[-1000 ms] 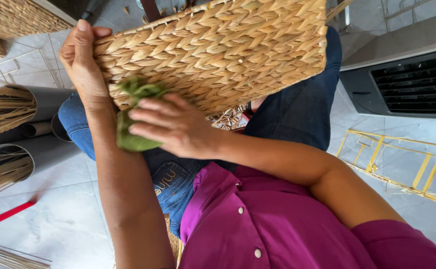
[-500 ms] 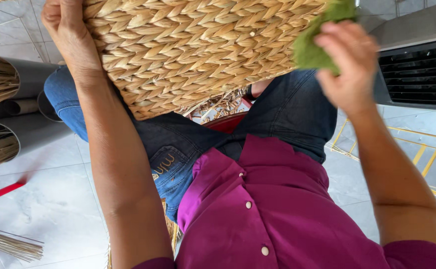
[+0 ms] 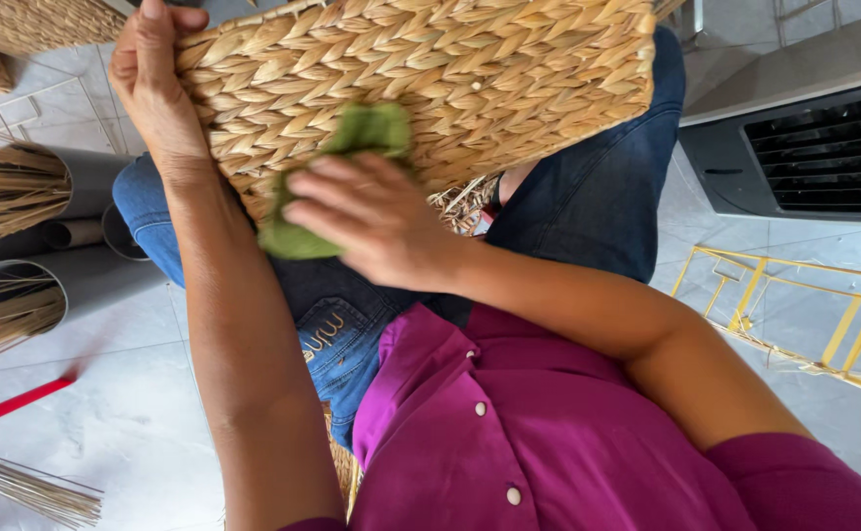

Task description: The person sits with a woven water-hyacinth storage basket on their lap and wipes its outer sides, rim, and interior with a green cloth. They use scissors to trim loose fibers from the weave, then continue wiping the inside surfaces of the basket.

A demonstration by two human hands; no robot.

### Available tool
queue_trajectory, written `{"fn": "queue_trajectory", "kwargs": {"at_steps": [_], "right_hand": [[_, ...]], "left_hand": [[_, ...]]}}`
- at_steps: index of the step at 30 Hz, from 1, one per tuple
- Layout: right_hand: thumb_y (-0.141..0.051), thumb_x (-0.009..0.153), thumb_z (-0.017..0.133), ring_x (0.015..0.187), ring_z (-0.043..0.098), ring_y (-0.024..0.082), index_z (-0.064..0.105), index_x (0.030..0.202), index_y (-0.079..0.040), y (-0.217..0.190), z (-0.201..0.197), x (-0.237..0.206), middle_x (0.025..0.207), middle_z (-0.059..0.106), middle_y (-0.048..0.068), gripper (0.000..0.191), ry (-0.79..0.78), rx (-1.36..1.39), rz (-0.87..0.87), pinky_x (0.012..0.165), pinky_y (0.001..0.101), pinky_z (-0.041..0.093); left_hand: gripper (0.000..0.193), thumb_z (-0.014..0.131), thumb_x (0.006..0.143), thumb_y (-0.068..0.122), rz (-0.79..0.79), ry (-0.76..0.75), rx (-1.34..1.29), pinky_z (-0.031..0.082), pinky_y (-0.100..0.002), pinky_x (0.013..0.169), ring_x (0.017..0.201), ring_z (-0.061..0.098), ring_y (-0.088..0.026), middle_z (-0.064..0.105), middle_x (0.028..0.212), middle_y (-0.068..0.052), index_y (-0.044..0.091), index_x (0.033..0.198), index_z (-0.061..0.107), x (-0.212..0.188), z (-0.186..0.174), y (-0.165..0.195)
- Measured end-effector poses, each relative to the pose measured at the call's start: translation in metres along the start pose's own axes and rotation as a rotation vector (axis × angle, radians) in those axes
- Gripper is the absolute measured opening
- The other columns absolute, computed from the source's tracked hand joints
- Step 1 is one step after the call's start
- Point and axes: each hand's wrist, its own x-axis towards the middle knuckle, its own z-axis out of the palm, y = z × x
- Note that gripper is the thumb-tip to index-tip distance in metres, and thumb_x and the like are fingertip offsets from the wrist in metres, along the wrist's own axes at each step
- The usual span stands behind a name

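Woven basket (image 3: 430,84) on lap, hands at left edge & near rim w/ green cloth (image 3: 337,177).

I see the woven mat (image 3: 430,88) lying over the lap. My left hand (image 3: 155,84) grips its left edge; my right hand (image 3: 372,216) presses a cloth (image 3: 362,133) on its near side. Tubes (image 3: 47,285) lie left of it, a wire rack (image 3: 794,305) right.

- Bright, even daylight; soft glare on the pale glossy floor tiles (image 3: 126,423) below the left hand (image 3: 155,84).
- Faint shadows only.
- The right hand (image 3: 367,216) shows slight motion blur; the purple buttoned shirt (image 3: 548,433) looks stretched near the frame's edge.
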Motion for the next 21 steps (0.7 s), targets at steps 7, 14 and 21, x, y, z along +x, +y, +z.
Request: {"fn": "queue_trajectory", "kwargs": {"at_steps": [7, 14, 21], "right_hand": [[-0.005, 0.083, 0.084, 0.140, 0.052, 0.021, 0.062, 0.136, -0.019, 0.019, 0.004, 0.018, 0.146, 0.058, 0.002, 0.060, 0.012, -0.037, -0.125, 0.122, 0.0457, 0.033], [0.018, 0.082, 0.073, 0.131, 0.062, 0.029, 0.070, 0.129, -0.007, 0.098, -0.123, -0.054, 0.135, 0.069, 0.009, 0.053, 0.168, -0.350, 0.189, 0.115, 0.0444, 0.048], [0.011, 0.092, 0.078, 0.142, 0.051, 0.036, 0.059, 0.145, -0.008, 0.130, -0.139, -0.078, 0.152, 0.057, 0.014, 0.060, 0.369, -0.351, 0.409, 0.122, 0.0448, 0.041]], "left_hand": [[0.039, 0.066, 0.111, 0.035, -0.056, 0.029, 0.006, 0.047, -0.028, 0.078, 0.080, 0.059, -0.011, 0.070, 0.088, -0.005, -0.002, 0.099, 0.074, -0.007, 0.004, 0.012], [0.040, 0.068, 0.111, 0.035, -0.074, 0.039, 0.012, 0.046, -0.027, 0.080, 0.081, 0.057, -0.012, 0.069, 0.087, -0.005, -0.002, 0.099, 0.075, -0.006, 0.006, 0.014], [0.041, 0.066, 0.113, 0.035, -0.034, 0.014, 0.019, 0.047, -0.028, 0.080, 0.084, 0.058, -0.011, 0.069, 0.090, -0.005, -0.003, 0.100, 0.076, -0.005, 0.006, 0.012]]}}
